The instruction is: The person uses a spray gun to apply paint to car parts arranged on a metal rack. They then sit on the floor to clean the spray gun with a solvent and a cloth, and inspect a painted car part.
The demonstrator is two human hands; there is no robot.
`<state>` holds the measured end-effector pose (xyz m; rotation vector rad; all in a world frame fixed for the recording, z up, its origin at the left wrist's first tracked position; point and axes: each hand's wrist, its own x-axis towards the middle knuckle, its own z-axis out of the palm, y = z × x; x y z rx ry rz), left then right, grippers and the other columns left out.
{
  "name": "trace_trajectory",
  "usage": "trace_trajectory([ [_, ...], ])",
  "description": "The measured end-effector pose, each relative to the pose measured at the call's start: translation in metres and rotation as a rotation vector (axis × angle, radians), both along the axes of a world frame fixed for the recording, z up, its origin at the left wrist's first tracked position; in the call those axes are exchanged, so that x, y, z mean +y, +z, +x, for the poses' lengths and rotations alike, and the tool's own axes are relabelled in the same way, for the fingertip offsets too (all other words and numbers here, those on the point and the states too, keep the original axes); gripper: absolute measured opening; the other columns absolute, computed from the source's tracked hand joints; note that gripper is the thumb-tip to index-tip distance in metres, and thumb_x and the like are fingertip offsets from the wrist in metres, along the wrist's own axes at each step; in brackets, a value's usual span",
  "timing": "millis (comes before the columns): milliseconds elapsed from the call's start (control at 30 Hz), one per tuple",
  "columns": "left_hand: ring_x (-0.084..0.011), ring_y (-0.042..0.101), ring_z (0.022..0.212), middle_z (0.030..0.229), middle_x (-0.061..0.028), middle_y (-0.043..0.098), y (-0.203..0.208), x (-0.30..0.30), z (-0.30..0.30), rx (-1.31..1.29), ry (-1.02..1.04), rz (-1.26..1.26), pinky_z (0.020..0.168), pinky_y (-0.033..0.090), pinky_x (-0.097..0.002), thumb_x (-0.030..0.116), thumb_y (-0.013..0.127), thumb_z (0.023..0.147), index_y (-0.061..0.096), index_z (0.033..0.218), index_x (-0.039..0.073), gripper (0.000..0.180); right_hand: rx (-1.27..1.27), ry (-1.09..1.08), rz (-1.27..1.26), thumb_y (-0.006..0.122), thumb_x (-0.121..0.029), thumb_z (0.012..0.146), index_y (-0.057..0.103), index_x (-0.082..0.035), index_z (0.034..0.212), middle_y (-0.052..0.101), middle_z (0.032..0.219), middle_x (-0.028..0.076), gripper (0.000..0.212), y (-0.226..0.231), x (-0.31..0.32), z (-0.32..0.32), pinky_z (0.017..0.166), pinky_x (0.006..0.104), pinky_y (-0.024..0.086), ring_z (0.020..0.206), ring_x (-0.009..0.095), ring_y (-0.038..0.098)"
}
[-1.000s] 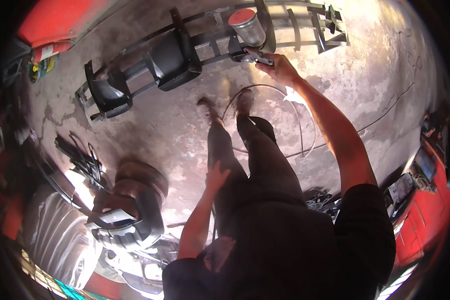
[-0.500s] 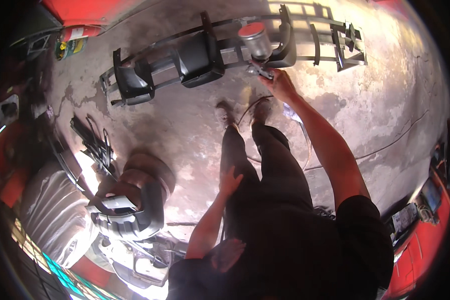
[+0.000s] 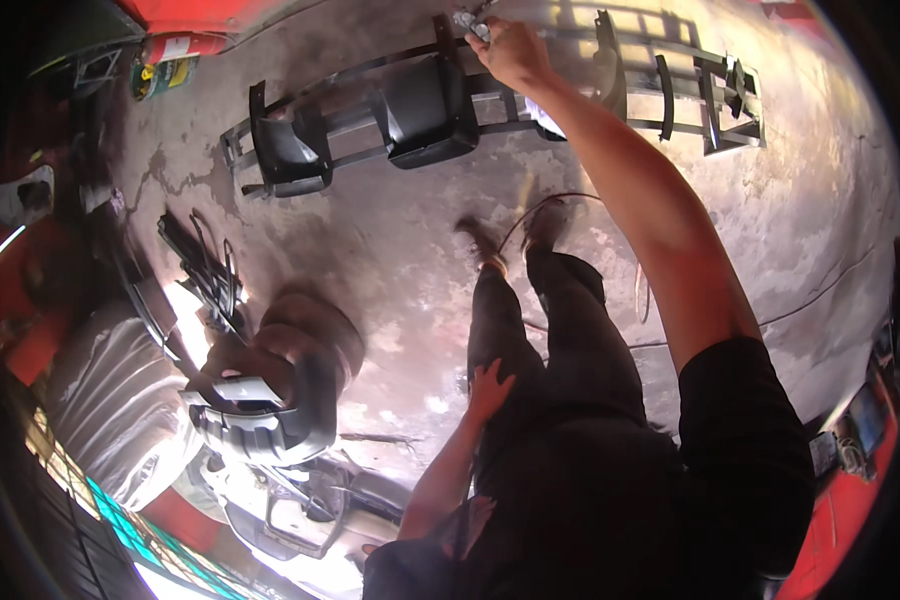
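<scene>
My right hand (image 3: 515, 57) reaches far forward, its fingers wrapped round a silver spray gun (image 3: 473, 24) near the upper edge. Most of the gun lies outside the picture. Below my wrist shows a pale, cloth-like thing (image 3: 546, 121); its kind is unclear. A long metal rack (image 3: 355, 157) stretches across the floor in front of me, carrying glossy black moulded panels, one left (image 3: 295, 150), one in the middle (image 3: 427, 112), and another (image 3: 610, 75) partly behind my forearm. My left hand (image 3: 491, 390) rests on my left thigh with its fingers spread, holding nothing.
A thin hose (image 3: 815, 300) trails over the worn concrete floor near my feet. To the left stand a brown drum-like object (image 3: 310, 335) with a black-and-grey moulded part (image 3: 260, 425), and crumpled plastic sheeting (image 3: 120, 420). Red bodywork (image 3: 840, 530) borders the lower right.
My right hand has moved forward and slightly left with the spray gun, whose red-topped cup has left the picture. The view has shifted a little; my left hand stays on the thigh.
</scene>
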<state>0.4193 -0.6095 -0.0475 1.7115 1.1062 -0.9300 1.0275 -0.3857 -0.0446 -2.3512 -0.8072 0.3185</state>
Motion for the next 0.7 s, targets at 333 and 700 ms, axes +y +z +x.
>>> trace_trajectory([
  [333, -0.0569, 0.046, 0.132, 0.147, -0.0335, 0.043, 0.015, 0.022, 0.011, 0.002, 0.02, 0.023, 0.11, 0.042, -0.0606, 0.048, 0.07, 0.092, 0.046, 0.154, 0.016, 0.073, 0.337, 0.38, 0.008, 0.071, -0.035, 0.095, 0.071, -0.006, 0.113, 0.071, 0.078, 0.017, 0.034, 0.01, -0.057, -0.088, 0.076, 0.048, 0.056, 0.081, 0.039, 0.071],
  [700, -0.0538, 0.049, 0.131, 0.149, -0.0307, 0.044, -0.005, 0.073, -0.035, 0.043, -0.18, -0.053, 0.106, 0.046, -0.0604, 0.052, 0.068, 0.092, 0.047, 0.153, 0.018, 0.072, 0.08, -0.201, 0.052, 0.068, -0.033, 0.098, 0.071, -0.012, 0.116, 0.066, 0.066, 0.019, 0.027, -0.007, -0.093, -0.134, 0.06, 0.0487, 0.051, 0.063, 0.041, 0.068],
])
